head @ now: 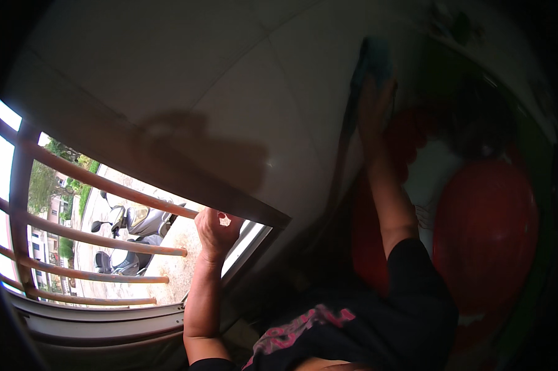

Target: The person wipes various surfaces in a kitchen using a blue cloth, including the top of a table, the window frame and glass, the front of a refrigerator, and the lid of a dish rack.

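Observation:
At the window on the left, my left hand [216,229] is closed around the end of a rusty metal window bar [114,183], beside the window frame [253,241]. My right hand [376,104] is stretched up and away in the dim area. A blue cloth [378,58] is under its fingers and lies against the pale tiled wall [265,79]. A dark strip runs down from the cloth; whether it is cloth or shadow is hard to tell.
More rusty bars [107,239] cross the window opening. Parked motor scooters [144,220] show outside. On the right is a large rounded red object [487,236], too dark to name exactly, with a dark round object [483,120] above it. The white window track [98,320] runs below.

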A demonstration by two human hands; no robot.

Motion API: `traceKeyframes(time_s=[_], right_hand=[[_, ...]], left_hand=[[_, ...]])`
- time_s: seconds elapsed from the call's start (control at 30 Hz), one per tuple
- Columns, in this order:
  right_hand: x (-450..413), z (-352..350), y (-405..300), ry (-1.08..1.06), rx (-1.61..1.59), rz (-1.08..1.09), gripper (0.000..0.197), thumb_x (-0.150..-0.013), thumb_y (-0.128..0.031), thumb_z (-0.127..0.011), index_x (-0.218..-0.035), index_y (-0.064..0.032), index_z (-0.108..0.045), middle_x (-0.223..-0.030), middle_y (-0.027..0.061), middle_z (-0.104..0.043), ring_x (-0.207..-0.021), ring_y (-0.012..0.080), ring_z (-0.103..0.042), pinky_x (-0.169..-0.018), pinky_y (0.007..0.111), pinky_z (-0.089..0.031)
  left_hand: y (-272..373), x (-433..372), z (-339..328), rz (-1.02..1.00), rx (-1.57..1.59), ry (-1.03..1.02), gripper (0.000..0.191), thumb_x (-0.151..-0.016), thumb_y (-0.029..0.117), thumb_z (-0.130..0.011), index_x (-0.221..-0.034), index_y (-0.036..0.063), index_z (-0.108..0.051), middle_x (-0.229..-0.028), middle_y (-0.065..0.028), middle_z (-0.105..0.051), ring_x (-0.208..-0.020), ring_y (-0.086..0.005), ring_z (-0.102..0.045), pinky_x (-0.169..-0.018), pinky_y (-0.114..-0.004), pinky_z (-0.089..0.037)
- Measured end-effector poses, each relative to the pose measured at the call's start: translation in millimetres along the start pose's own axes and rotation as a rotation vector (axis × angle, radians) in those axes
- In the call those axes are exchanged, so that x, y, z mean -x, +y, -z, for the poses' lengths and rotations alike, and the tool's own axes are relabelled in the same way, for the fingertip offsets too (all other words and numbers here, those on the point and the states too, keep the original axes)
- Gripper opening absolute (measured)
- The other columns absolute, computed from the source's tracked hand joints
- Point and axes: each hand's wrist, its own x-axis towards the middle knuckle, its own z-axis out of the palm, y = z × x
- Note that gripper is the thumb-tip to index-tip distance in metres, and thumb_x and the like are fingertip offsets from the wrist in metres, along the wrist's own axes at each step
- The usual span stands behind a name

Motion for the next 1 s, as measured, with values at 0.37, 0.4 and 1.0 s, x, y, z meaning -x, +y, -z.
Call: traceKeyframes(time_s=[0.37, 0.4, 1.0], right_hand=[[41, -36, -142, -0.325, -0.250, 0.763, 0.050, -0.081, -0.040, -0.066, -0.127, -0.0216, -0.059, -0.125, 0.0094, -0.057, -0.104, 0.0275, -0.057, -0.086, 0.041, -0.042], [71, -44, -133, -0.280, -0.410, 0.715, 0.040, -0.083, -0.035, -0.067, -0.122, -0.0268, -0.061, -0.118, 0.0053, -0.059, -0.103, 0.0232, -0.058, -0.080, 0.039, -0.044], [-78, -55, -101, -0.097, -0.459, 0.324, 0.042, -0.082, -0.011, -0.056, -0.123, -0.0027, -0.055, -0.126, 0.0199, -0.051, -0.115, 0.0381, -0.049, -0.099, 0.041, -0.041]], left_hand=[[-2, 0, 1, 0.004, -0.012, 0.011, 0.023, -0.071, 0.012, -0.075, -0.085, 0.0061, -0.057, -0.062, -0.0054, -0.058, -0.056, -0.0236, -0.061, -0.054, -0.033, -0.048], [-13, 7, 1, -0.031, -0.059, 0.023, 0.024, -0.070, 0.014, -0.076, -0.084, 0.0060, -0.058, -0.064, -0.0065, -0.059, -0.058, -0.0249, -0.061, -0.055, -0.035, -0.048], [-10, 8, -2, 0.003, -0.020, -0.012, 0.025, -0.071, 0.009, -0.072, -0.091, 0.0060, -0.057, -0.061, -0.0041, -0.058, -0.053, -0.0219, -0.060, -0.052, -0.032, -0.049]])
